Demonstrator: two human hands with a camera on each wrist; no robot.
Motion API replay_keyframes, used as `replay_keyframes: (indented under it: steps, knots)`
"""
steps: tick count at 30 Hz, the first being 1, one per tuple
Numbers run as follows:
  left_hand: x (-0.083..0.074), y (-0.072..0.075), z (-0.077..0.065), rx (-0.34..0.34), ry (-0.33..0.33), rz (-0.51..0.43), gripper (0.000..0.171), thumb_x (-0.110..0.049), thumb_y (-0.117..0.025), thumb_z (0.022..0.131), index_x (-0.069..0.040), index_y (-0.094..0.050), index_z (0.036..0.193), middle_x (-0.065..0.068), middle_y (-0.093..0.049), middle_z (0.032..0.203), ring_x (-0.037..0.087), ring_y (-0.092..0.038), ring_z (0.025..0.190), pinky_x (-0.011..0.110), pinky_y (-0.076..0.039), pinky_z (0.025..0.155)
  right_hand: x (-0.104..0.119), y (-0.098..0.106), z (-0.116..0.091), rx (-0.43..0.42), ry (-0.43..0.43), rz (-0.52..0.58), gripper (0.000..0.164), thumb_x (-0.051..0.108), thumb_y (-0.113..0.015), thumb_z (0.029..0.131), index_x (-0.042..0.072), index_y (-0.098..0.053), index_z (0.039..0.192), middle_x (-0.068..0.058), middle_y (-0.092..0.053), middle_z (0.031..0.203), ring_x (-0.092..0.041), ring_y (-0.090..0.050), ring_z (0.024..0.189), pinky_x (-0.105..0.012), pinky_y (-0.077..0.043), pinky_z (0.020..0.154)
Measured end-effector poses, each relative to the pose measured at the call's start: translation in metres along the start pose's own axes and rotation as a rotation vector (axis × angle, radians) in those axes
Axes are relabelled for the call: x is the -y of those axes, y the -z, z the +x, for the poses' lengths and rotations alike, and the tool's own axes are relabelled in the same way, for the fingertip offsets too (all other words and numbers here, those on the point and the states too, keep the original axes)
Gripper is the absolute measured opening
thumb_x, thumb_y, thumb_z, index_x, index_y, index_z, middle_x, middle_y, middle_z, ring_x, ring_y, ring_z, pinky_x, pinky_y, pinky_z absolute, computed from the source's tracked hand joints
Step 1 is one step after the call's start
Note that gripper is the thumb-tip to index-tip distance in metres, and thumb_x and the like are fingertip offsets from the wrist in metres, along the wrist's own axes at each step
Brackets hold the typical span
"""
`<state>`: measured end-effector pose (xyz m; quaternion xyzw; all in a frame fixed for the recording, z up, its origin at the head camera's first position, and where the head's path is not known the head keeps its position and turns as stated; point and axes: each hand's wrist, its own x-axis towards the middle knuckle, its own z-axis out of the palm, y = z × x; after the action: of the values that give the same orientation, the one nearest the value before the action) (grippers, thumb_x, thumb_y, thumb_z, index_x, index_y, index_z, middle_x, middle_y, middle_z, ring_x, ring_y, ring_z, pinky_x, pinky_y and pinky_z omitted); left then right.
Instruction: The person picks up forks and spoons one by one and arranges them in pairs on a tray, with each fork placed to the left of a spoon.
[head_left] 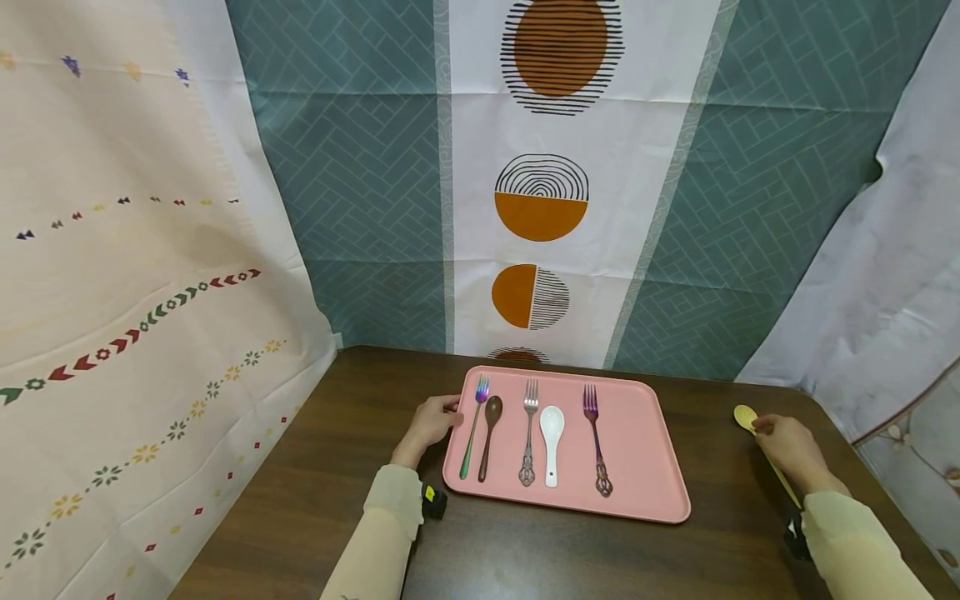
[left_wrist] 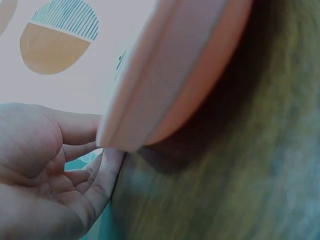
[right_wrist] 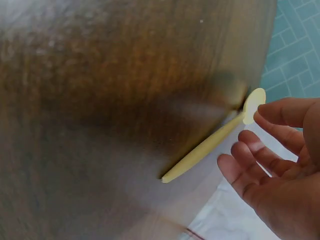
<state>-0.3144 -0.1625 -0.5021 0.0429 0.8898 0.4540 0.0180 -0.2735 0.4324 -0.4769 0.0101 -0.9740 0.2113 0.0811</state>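
Note:
A pink tray (head_left: pixel 558 500) lies on the table, bearing a rainbow-coloured fork (head_left: pixel 473 427), a dark brown spoon (head_left: pixel 489 433), a silver fork (head_left: pixel 529 433), a white spoon (head_left: pixel 551 442) and a purple fork (head_left: pixel 597 442). My left hand (head_left: pixel 431 423) grips the tray's left rim, thumb above and fingers below in the left wrist view. Far to the right, my right hand (head_left: pixel 791 450) pinches a yellow spoon (right_wrist: pixel 202 148) with thumb and index fingertips near its bowl, the other fingers loosely bent. The handle slants down to the tabletop.
The dark wooden table (head_left: pixel 315 500) ends at a teal and white patterned curtain (head_left: pixel 360 208). A pale embroidered cloth (head_left: pixel 150 333) hangs on the left, and a white cloth (head_left: pixel 885 275) on the right. Bare wood separates the tray from the yellow spoon.

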Motion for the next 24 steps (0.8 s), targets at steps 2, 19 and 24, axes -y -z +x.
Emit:
replay_keyframes:
  steps: [2,19,24]
  knots:
    - [0.0,0.0,0.0,0.0,0.0,0.0,0.043,-0.006,-0.067,0.096,0.003,-0.064,0.138,0.01,-0.068,0.105,0.024,-0.061,0.094,0.043,-0.054,0.09,0.0,-0.001,0.0,-0.01,0.016,-0.005,0.028,0.001,-0.058,0.089,-0.019,-0.063,0.109,-0.036,-0.069,0.1,-0.059,-0.061,0.096,-0.062,-0.048,0.079]
    - [0.0,-0.002,-0.002,-0.008,0.001,-0.002,0.043,-0.006,-0.067,0.096,0.004,-0.064,0.137,0.011,-0.069,0.107,0.026,-0.065,0.099,0.046,-0.055,0.093,-0.004,-0.015,0.0,-0.022,0.097,-0.087,0.029,-0.007,-0.059,0.082,-0.023,-0.061,0.107,-0.042,-0.063,0.103,-0.064,-0.058,0.099,-0.069,-0.046,0.084]
    - [0.0,-0.001,0.0,-0.01,0.006,0.0,0.044,-0.006,-0.067,0.095,0.004,-0.064,0.138,0.011,-0.069,0.107,0.025,-0.064,0.096,0.045,-0.055,0.092,0.0,-0.012,0.002,0.021,0.071,-0.094,0.032,-0.008,-0.056,0.082,-0.023,-0.06,0.11,-0.043,-0.062,0.105,-0.065,-0.057,0.1,-0.07,-0.046,0.084]
